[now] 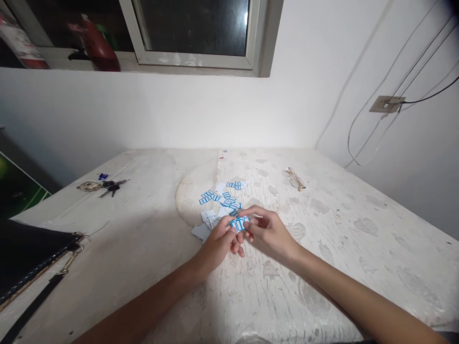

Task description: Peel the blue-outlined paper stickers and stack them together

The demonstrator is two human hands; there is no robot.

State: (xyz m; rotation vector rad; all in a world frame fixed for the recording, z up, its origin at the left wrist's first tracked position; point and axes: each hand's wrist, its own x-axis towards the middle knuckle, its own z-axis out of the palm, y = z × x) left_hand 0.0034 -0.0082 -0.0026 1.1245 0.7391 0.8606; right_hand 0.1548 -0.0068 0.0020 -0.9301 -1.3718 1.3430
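Observation:
Between my two hands is a small white sticker sheet (239, 224) printed with blue-edged rectangles, held above the table. My left hand (219, 240) pinches its left edge between thumb and finger. From the other side, my right hand (267, 229) has thumb and fingertips on the right part of the same piece. Just beyond the hands lies a loose pile of white paper pieces (208, 217), some plain and grey-white. More blue-edged pieces (210, 196) lie scattered behind the pile. Whether the held piece is one sheet or several stacked cannot be made out.
Eyeglasses (294, 179) rest on the table at the right. Keys (112, 187) lie at the left, near a small blue object (103, 176). A black bag (32, 258) with a strap occupies the left front edge. Behind the table (322, 286) stands a white wall.

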